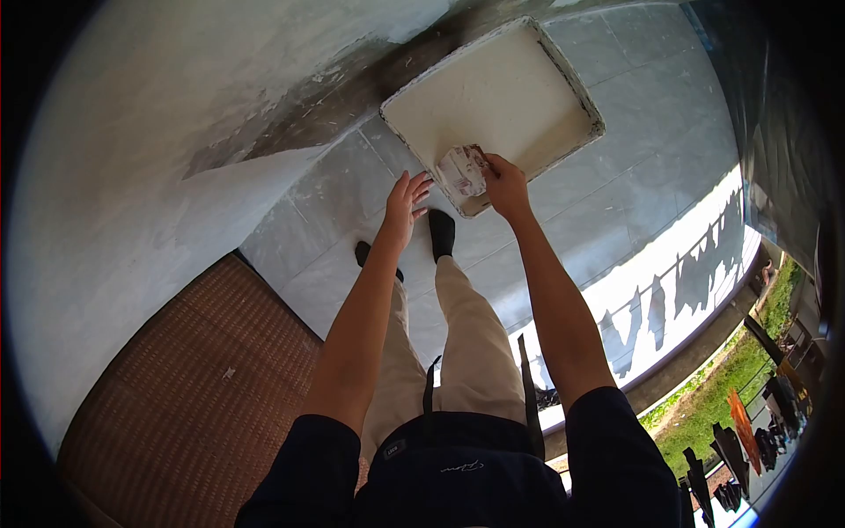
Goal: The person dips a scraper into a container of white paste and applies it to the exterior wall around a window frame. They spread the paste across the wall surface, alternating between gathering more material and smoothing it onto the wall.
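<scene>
My right hand point(505, 185) is closed round the edge of a flat, scraper-like tool point(463, 170) smeared with white and brownish paste. The tool overlaps the near left corner of a large rectangular tray point(583, 93), whose rim is crusted with dried material. Smooth off-white paste point(502, 88) covers the tray's bottom. My left hand point(407, 202) hangs just left of that corner, fingers spread and nothing in it. Below the hands are my feet in dark footwear point(443, 234) on the grey floor.
A pale wall point(150, 114) with a dark, patchy lower band point(290, 132) runs along the left. Brown woven matting point(202, 370) lies at lower left. Grey tiles point(651, 114) stretch rightward to a sunlit strip. Clothes point(744, 431) hang at lower right, near grass.
</scene>
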Available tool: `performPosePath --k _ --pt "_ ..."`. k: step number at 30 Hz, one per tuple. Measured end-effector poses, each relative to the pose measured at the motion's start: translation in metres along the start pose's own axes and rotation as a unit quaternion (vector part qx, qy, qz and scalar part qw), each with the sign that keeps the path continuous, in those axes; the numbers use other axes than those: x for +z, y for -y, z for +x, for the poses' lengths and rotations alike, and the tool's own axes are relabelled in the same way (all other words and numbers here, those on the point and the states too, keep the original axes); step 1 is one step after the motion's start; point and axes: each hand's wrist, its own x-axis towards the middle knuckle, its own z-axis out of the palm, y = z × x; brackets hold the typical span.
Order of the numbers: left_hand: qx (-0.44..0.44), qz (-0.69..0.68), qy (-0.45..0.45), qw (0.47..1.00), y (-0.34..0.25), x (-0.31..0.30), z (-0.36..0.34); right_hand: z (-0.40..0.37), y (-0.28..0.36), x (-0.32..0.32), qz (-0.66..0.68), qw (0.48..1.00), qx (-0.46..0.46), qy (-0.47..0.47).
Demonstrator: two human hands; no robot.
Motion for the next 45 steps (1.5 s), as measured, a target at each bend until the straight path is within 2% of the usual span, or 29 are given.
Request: performPosePath --k 6,20,27,35,39,45 --pt "-0.001 0.037 0.014 0.999 -0.001 -0.002 -0.003 -0.001 -0.003 0.002 0.005 1.0 0.002 -0.002" --pt "-0.002 0.056 0.023 0.998 0.004 -0.002 -0.003 -0.001 0.006 0.002 -0.032 0.997 -0.061 -0.037" --pt "-0.003 0.058 0.029 0.998 0.006 -0.004 -0.001 -0.001 0.009 0.002 -0.033 0.997 -0.051 -0.043" --pt "0.0 0.062 0.033 0.998 0.006 -0.005 -0.002 -0.004 0.003 0.0 -0.023 1.0 0.002 0.0" --pt "-0.005 0.062 0.033 0.998 0.007 -0.005 -0.003 0.0 -0.001 -0.001 -0.018 1.0 -0.008 -0.006" --pt "-0.003 0.072 0.028 0.997 0.005 -0.008 -0.008 0.009 -0.011 -0.011 -0.046 0.997 0.004 0.056"
